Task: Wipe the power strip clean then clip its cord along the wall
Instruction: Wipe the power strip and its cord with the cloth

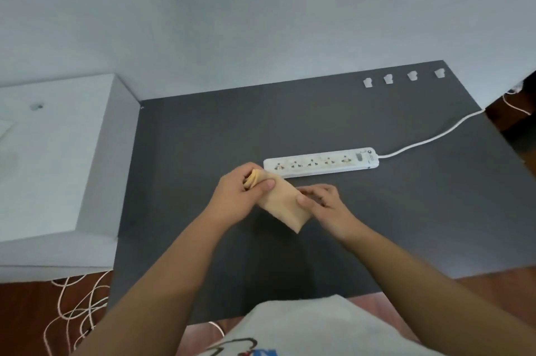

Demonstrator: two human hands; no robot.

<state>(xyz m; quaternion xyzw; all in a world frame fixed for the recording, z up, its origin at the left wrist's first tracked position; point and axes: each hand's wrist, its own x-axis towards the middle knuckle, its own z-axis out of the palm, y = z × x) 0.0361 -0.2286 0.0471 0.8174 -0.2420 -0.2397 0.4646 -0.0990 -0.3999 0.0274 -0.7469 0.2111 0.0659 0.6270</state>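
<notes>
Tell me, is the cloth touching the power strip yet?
No, both hands hold the cloth just in front of the power strip.

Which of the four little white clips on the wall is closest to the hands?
The leftmost small white plastic clip. The other three sit further right along the wall, farther from both hands holding the folded tan cloth.

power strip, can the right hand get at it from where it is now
Probably yes: the power strip lies bare on the dark table just beyond the right hand, nothing between them. But that hand shares a grip on the cloth with the left hand.
</notes>
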